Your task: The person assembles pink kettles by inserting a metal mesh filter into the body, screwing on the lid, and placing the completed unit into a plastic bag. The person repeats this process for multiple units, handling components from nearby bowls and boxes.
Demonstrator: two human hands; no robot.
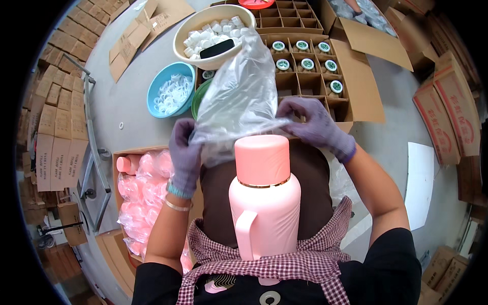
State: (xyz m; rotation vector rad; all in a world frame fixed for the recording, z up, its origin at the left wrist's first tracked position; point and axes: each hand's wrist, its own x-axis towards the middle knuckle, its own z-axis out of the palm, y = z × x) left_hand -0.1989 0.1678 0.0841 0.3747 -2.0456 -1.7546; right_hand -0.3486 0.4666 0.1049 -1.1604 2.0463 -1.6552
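Observation:
A clear plastic bag [243, 86] is stretched between my two gloved hands, its mouth edge toward me. My left hand [185, 145], in a purple-grey glove, is closed on the bag's left edge. On the other side my right hand [311, 122], in a matching glove, pinches the right edge. Just nearer than the bag, a pink vacuum flask [267, 213] with a side handle stands upright against my checked apron, between my forearms. A darker pink cup lid [262, 158] covers its top, with a shiny ring below it. Neither hand touches the flask.
A white basin [179, 38] holds white caps and a dark phone [217, 49]. Left of it sits a blue basin [152, 99] of pale rings. A divided carton [310, 84] holds green-and-white-topped items. Left of me lies a carton of bagged pink parts [145, 193]. Another person's hand [353, 6] shows top right.

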